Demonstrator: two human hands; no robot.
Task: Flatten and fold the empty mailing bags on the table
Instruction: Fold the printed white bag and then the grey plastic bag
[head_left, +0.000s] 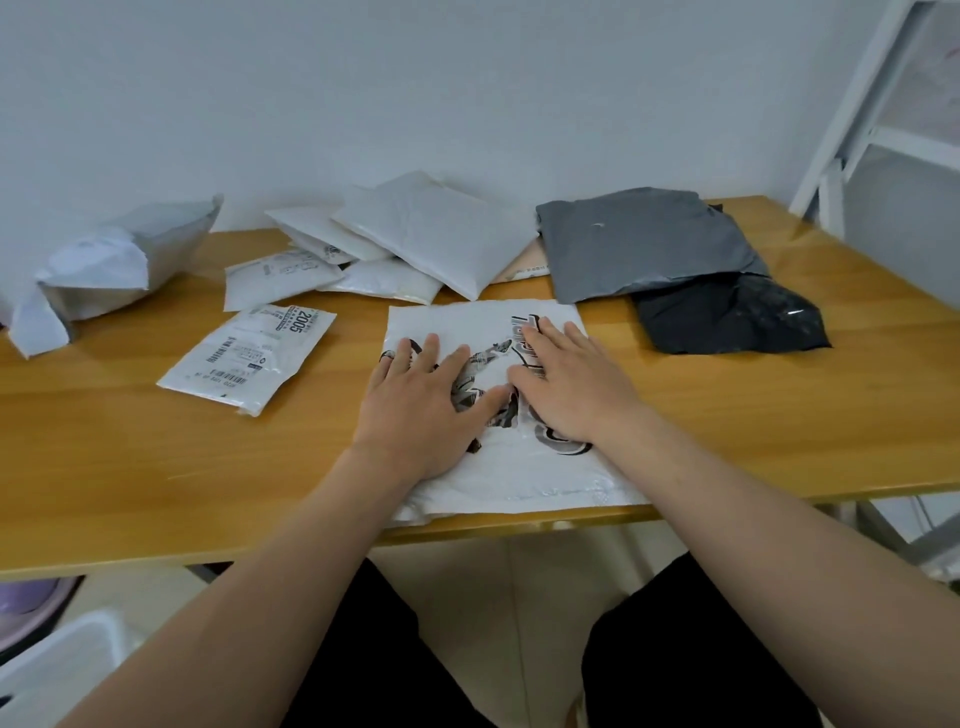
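Observation:
A white mailing bag with black print (457, 322) lies flat at the front edge of the wooden table (156, 467). My left hand (421, 410) presses on its left half, fingers straight and spread. Beside it, my right hand (569, 384) lies palm down on the bag's right half with straight fingers. The two hands almost touch at the thumbs. Behind the bag lies a heap of white mailing bags (415, 234). A grey bag (644, 239) and a black bag (727, 317) lie at the right.
A labelled white bag (249, 358) lies to the left, another (275, 275) behind it. A crumpled grey-white bag (114, 265) sits at the far left by the wall. A white shelf frame (857, 104) stands at the right. A white bin (57, 670) is on the floor.

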